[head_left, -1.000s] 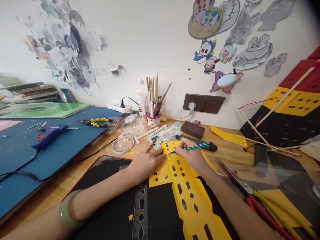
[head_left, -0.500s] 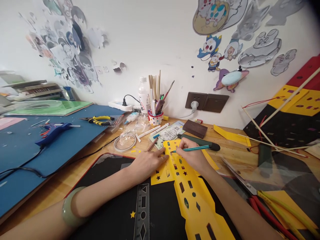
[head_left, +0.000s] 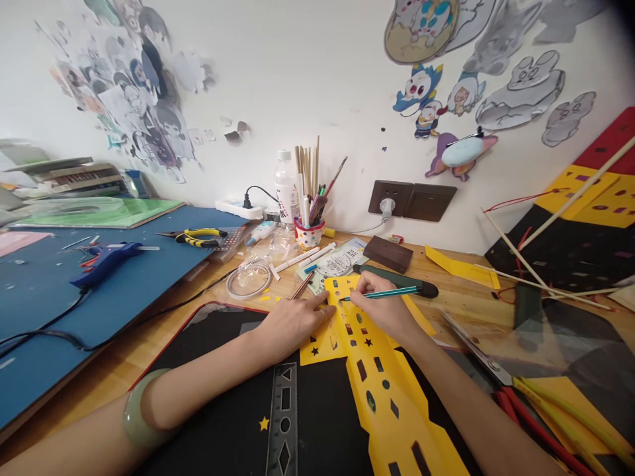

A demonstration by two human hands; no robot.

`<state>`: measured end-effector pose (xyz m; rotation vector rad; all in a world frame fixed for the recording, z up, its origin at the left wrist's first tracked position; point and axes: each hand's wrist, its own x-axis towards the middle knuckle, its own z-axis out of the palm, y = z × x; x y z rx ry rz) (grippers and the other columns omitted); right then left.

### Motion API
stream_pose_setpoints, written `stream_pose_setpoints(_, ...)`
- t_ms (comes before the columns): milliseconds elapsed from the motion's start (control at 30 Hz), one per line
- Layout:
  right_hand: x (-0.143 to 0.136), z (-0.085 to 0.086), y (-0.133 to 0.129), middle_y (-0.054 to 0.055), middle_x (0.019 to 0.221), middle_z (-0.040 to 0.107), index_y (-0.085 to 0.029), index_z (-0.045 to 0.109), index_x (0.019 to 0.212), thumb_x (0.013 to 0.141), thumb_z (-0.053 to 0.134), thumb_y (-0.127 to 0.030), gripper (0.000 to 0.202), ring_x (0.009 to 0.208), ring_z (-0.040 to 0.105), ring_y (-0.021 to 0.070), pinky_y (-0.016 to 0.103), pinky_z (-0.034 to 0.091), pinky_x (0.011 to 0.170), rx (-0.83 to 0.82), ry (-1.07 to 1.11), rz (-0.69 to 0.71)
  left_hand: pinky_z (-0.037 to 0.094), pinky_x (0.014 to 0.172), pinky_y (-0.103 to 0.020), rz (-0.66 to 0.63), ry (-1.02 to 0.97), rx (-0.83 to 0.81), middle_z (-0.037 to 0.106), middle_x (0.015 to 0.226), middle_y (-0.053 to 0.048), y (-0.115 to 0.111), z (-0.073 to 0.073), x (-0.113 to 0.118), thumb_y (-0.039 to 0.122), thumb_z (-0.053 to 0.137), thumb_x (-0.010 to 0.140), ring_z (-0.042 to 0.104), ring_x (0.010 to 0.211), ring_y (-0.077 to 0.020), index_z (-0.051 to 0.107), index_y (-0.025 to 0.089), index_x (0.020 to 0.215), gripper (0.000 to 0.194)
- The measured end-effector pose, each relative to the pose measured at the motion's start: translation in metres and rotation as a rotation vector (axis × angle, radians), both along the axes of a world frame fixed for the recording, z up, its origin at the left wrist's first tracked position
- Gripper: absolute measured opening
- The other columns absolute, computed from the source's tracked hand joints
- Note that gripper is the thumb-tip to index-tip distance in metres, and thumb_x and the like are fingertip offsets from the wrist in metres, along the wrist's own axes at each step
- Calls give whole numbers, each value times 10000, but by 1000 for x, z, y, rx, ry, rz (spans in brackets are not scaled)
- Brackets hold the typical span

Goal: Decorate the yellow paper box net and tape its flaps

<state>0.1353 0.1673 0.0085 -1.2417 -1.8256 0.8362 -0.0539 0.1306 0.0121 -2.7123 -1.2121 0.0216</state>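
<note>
My right hand [head_left: 381, 304] is closed around a slim teal pen [head_left: 391, 293], its tip low over the upper part of a long yellow sheet [head_left: 364, 344] with cut-out shapes. Whether the tip touches the sheet I cannot tell. My left hand [head_left: 297, 324] lies flat with fingers stretched, pressing on the sheet's left edge. Just beyond its fingers a brown pencil [head_left: 302, 286] sticks out, partly hidden. Below my left forearm, a clear stencil ruler [head_left: 282, 430] lies on the black mat [head_left: 327, 410], beside a small yellow star [head_left: 264, 424].
Scissors [head_left: 489, 363] with red handles lie right of my right arm. Behind the sheet are a dark green tool [head_left: 426, 289], a brown block [head_left: 387, 254] and a pen cup [head_left: 308, 233]. Left, a blue board [head_left: 163, 264] carries pliers [head_left: 198, 238] and a glue gun [head_left: 106, 261].
The whole view has shifted very slightly. Both hands, the pen and the sheet keep nearly the same places.
</note>
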Motion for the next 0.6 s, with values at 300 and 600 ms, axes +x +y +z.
stream_pose_setpoints(300, 0, -2, 1, -70, 534, 361, -209, 342, 573, 653, 483, -164, 168, 504, 367, 101, 233, 272, 472, -9, -3, 24, 526, 587, -290, -1, 4, -11, 459, 1271, -117, 1, -2, 0, 101, 404, 838, 631, 853, -248, 458, 203, 1225, 404)
stream_pose_setpoints(600, 1, -2, 1, -74, 529, 350, -210, 336, 568, 654, 485, -168, 177, 496, 350, 96, 233, 252, 464, -17, 3, 47, 531, 595, -291, 0, 2, -11, 458, 1273, -112, 1, -1, -1, 100, 402, 844, 632, 845, -242, 456, 206, 1226, 401)
